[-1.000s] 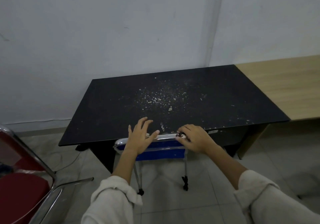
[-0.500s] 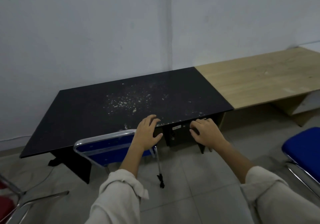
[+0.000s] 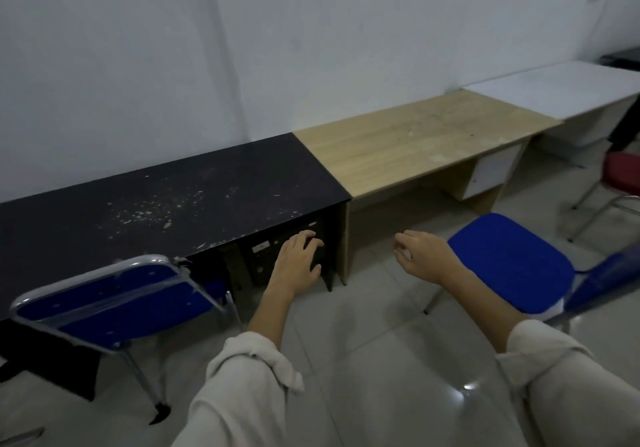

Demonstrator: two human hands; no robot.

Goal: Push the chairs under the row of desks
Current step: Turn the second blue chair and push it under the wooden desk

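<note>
Both your grips are loose and hold nothing: left hand (image 3: 298, 259), right hand (image 3: 424, 256); the blue chair (image 3: 509, 259) at lower right looks light with a stiff frame; take it by the backrest.

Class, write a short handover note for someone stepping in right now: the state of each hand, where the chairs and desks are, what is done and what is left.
Left hand: open, empty, in the air.
Right hand: loosely curled, empty.
First blue chair: backrest at the black desk edge, seat under it. Done.
Second blue chair: out on the floor, facing the wooden desk. Push it under next.
Red chair: out by the white desk. Left to do.
</note>
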